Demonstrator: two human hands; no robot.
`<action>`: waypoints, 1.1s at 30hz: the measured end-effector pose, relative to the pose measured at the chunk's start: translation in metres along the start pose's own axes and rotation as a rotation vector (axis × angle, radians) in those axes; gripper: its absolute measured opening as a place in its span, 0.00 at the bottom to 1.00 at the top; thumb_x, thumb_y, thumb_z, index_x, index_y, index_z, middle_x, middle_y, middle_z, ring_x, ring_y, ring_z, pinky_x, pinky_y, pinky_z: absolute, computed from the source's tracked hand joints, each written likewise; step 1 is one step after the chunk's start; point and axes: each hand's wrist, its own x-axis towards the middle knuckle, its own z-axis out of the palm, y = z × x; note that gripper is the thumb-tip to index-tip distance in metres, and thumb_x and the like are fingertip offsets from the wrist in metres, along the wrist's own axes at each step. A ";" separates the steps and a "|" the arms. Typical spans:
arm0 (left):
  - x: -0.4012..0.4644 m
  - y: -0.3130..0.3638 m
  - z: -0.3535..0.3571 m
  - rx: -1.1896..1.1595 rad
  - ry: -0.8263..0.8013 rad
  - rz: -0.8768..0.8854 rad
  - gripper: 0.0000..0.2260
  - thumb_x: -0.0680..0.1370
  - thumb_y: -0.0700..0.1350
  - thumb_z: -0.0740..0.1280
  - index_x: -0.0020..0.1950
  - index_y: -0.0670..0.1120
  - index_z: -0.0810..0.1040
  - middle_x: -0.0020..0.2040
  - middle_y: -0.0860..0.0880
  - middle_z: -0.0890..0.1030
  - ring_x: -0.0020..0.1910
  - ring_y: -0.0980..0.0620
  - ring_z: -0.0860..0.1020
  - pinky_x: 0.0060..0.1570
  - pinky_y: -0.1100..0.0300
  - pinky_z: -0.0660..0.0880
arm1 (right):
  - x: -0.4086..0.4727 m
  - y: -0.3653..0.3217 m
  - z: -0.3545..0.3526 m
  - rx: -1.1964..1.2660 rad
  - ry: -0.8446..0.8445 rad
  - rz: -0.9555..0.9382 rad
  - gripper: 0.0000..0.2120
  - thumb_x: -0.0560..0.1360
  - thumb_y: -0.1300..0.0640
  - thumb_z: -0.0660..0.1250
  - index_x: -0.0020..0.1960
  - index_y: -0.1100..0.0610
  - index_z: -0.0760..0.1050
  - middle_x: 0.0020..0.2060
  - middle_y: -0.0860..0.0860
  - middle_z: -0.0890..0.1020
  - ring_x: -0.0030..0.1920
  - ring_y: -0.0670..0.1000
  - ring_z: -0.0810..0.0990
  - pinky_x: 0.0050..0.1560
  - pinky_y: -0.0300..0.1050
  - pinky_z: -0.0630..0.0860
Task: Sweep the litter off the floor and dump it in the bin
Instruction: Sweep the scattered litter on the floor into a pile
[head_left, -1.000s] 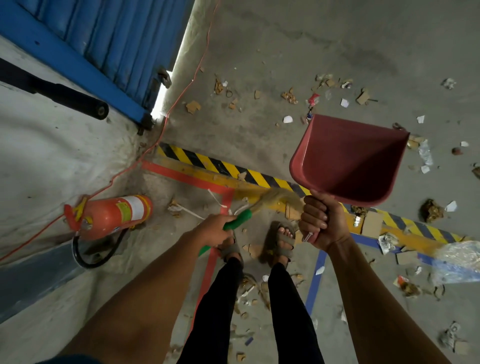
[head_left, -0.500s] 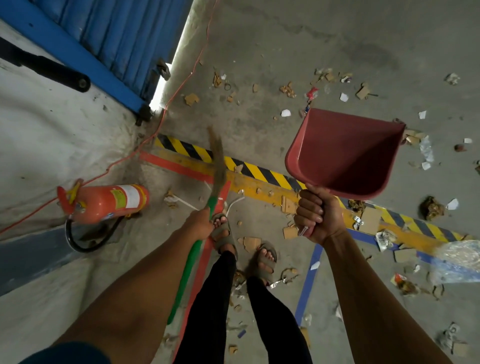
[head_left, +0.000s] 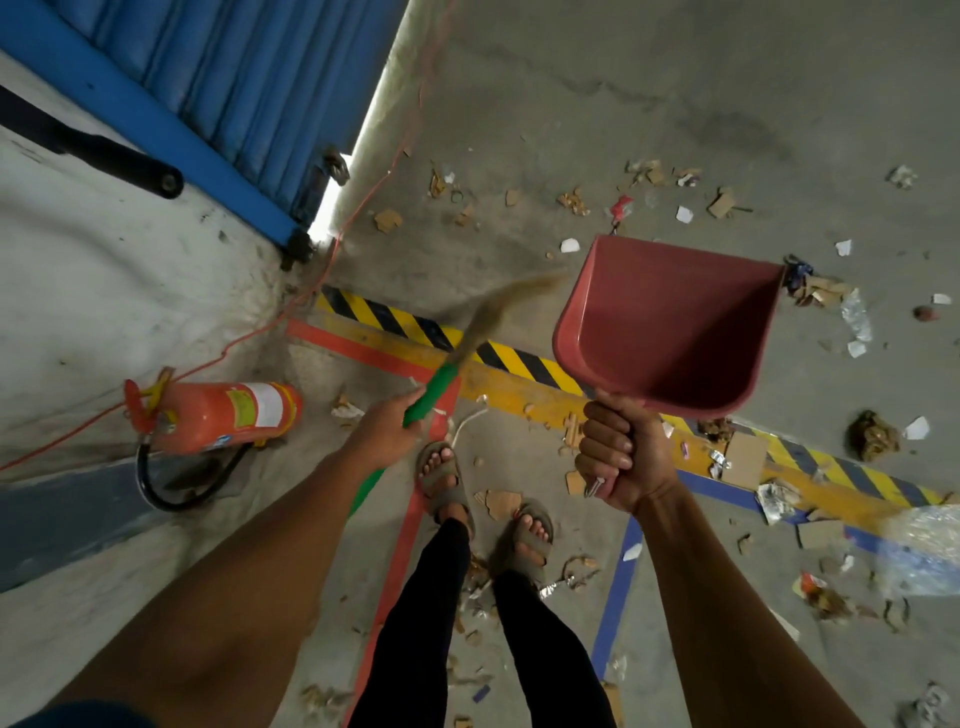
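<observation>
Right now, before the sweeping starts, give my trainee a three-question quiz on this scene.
1. True or false: the dustpan already holds litter.
2. Which hand grips the broom? A) left B) right C) both
3. Fill in: the extinguisher lies on its ____ by the wall.

Key:
1. False. The pan is held up in the right hand and looks empty; scraps such as the cardboard are on the floor.
2. A. The left hand holds the green handle.
3. Side.
</observation>
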 end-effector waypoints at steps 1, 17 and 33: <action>0.004 -0.003 -0.011 0.007 0.080 -0.023 0.28 0.83 0.42 0.67 0.82 0.48 0.65 0.72 0.42 0.77 0.65 0.42 0.79 0.58 0.57 0.72 | 0.006 -0.001 0.005 -0.011 -0.016 0.004 0.23 0.82 0.53 0.63 0.31 0.50 0.58 0.20 0.45 0.56 0.18 0.44 0.55 0.23 0.41 0.49; 0.123 -0.026 -0.102 -0.027 -0.059 -0.192 0.30 0.81 0.38 0.67 0.82 0.50 0.65 0.58 0.40 0.83 0.47 0.44 0.84 0.47 0.53 0.81 | 0.094 -0.004 0.042 -0.017 0.007 0.083 0.23 0.82 0.54 0.62 0.31 0.50 0.58 0.20 0.46 0.57 0.18 0.45 0.54 0.22 0.40 0.53; 0.137 -0.055 -0.144 -0.083 0.306 -0.219 0.29 0.82 0.43 0.68 0.82 0.48 0.65 0.71 0.39 0.78 0.65 0.39 0.79 0.63 0.49 0.76 | 0.135 -0.025 0.083 -0.047 0.068 0.026 0.24 0.84 0.52 0.60 0.30 0.50 0.58 0.20 0.45 0.57 0.19 0.44 0.53 0.23 0.40 0.51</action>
